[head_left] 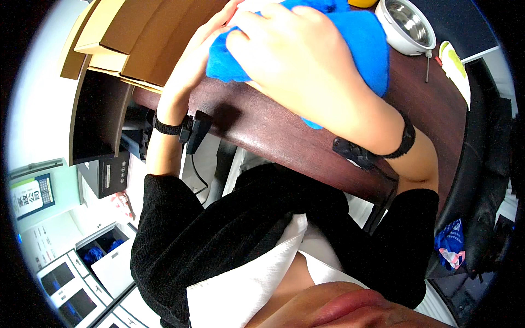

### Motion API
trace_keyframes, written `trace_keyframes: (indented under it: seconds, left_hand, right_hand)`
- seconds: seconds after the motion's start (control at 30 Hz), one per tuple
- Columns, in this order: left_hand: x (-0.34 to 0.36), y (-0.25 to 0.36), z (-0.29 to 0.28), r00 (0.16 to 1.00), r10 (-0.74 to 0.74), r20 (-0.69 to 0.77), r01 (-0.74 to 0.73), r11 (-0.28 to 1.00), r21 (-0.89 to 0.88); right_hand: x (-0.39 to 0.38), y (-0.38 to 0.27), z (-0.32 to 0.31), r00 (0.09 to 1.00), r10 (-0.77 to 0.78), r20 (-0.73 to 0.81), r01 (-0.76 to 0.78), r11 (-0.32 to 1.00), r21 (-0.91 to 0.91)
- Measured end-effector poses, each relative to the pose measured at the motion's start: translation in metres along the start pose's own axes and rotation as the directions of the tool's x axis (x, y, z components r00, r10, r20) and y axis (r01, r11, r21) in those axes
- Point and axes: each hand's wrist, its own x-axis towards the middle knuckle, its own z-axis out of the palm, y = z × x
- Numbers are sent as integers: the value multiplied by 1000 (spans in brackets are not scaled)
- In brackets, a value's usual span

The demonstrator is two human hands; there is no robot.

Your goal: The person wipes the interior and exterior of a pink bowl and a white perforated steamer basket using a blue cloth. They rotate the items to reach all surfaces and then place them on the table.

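Observation:
A bright blue cloth (367, 46) lies bunched and draped over the dark wooden table at the top of the view. My right hand (290, 46) is on the cloth, its fingers curled over and gripping it. Beside it, at the cloth's left edge, my left hand (201, 52) has its fingers reaching up and inward around something. A sliver of white shows between the two hands, but what it belongs to is hidden by my right hand and the frame's edge. Each wrist wears a black strap with a small black device.
Brown cardboard boxes (158, 38) stand close on the left. Right of the cloth are a white pot (407, 27) with a metal inside and a yellow-and-white cloth (453, 65). The dark table (262, 117) ends just before my body. A black chair (481, 164) stands at the right.

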Motion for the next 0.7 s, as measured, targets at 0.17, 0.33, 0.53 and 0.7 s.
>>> trace_keyframes:
  seconds: [0.17,0.33,0.53,0.7]
  left_hand:
    - [0,4,0,1000,-5,0,5,1000,14]
    - [2,2,-2,999,20,-30,-16,990,138]
    - [0,3,-1,998,-22,-55,24,999,37]
    - [0,3,1,990,-83,-112,84,996,3]
  right_hand:
    - [-21,-1,15,993,99,-60,-98,995,28]
    - [-46,0,9,980,199,28,-201,968,151]
    - [-87,5,18,972,222,-73,-204,959,198]
    - [-139,6,28,916,304,260,-360,911,203]
